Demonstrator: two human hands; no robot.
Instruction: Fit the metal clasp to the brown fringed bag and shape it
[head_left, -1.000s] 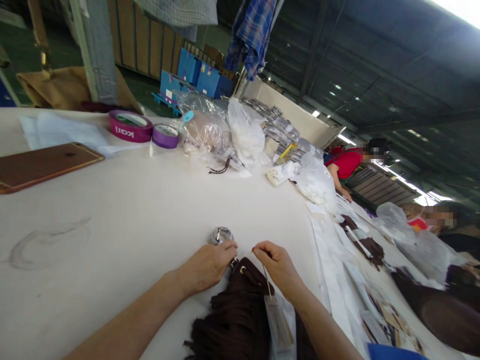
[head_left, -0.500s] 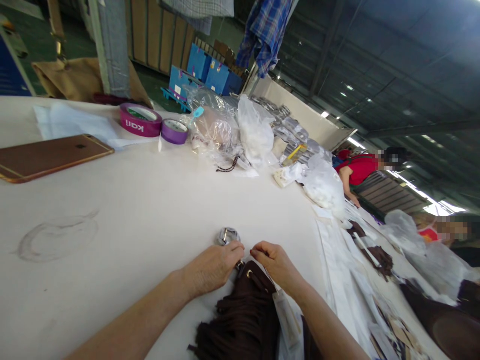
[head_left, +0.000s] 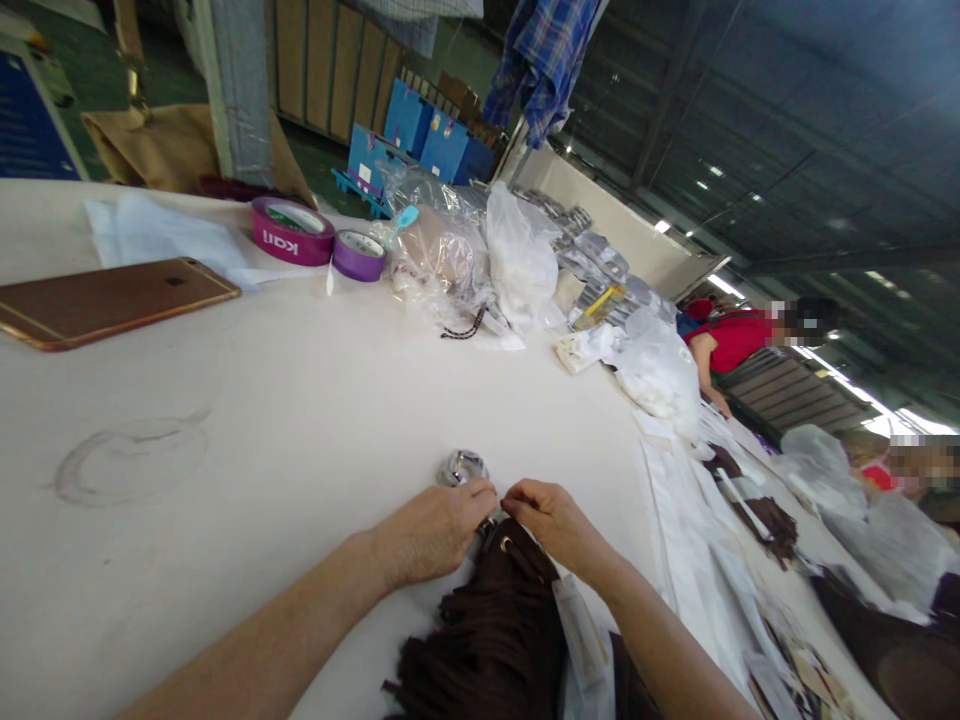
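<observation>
My left hand (head_left: 436,530) is closed in a pinch just above the top of a dark brown fringed bag (head_left: 487,630). What its fingertips hold is too small to make out. Against its far side lies a shiny metal fitting (head_left: 463,467) that looks wrapped in clear film. My right hand (head_left: 559,520) also pinches, its fingertips almost touching the left ones, and whatever is between them is hidden. Below the hands, a gold eyelet (head_left: 507,545) shows in the brown material. A tag in a clear sleeve (head_left: 581,630) hangs beside the right wrist.
On the white table (head_left: 300,400) lie a brown phone (head_left: 127,300), a magenta tape roll (head_left: 289,245) and a smaller purple one (head_left: 358,262). Plastic-wrapped goods (head_left: 442,255) and white bags (head_left: 517,255) stand behind. A person in red (head_left: 731,340) leans over the table's right side.
The whole view has shifted slightly, with the things now a little farther right. The fingertips of my two hands have come slightly closer together.
</observation>
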